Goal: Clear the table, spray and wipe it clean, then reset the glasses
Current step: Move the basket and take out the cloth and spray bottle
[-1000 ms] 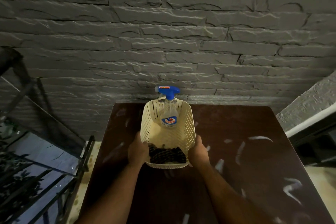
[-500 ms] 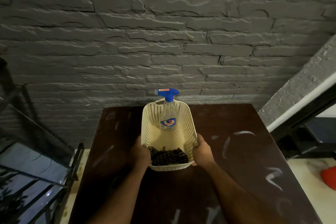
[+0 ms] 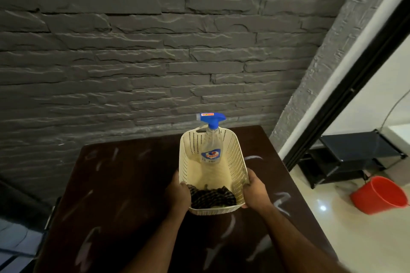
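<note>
Both hands hold the cream basket (image 3: 235, 162) by its near end over the dark table (image 3: 124, 184), left hand (image 3: 178, 195) and right hand (image 3: 255, 193) curled on opposite sides, its long axis pointing away, the spray bottle (image 3: 211, 148) upright at the far end, equally reachable, the dark cloth (image 3: 211, 198) nearest

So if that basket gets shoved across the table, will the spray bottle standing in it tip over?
Probably yes: the spray bottle is tall and narrow, with its trigger head above the basket rim. It looks nearly empty, so light. The far wall it stands against may catch it.
</note>
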The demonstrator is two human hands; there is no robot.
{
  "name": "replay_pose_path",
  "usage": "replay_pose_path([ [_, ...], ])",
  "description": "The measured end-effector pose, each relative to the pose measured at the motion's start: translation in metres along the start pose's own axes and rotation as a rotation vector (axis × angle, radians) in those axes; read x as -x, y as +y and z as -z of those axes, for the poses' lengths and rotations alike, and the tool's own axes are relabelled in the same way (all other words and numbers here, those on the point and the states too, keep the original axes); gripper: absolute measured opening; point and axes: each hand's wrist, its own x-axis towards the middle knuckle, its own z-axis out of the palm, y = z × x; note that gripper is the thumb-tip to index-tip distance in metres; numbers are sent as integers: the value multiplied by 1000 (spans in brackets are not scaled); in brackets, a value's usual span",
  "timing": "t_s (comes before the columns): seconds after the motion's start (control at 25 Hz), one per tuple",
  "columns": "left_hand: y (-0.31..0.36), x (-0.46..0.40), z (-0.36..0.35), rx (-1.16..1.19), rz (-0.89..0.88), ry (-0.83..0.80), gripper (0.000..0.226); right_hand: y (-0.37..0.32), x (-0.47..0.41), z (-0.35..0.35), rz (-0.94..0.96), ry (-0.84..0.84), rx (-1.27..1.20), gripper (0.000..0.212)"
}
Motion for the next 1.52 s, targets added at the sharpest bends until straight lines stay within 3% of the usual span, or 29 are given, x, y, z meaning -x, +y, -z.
replay_pose_path([
  [0.16,33,44,-54,98,-6,2,47,34,-4,67,-8,21,14,44],
  [0.32,56,84,-108,160,-6,6,47,66,-7,126,41,53,90,40],
  [0.52,71,127,-154,-103,51,-4,45,110,-8,182,42,64,124,45],
  [0.64,76,148,-171,-133,42,-24,45,128,-3,203,19,51,90,45],
  [1.0,71,183,-195,-102,-4,30,50,156,5,223,1,34,52,41],
  [1.52,56,182,-197,-137,-18,-23,51,165,13,217,-20,28,91,45],
])
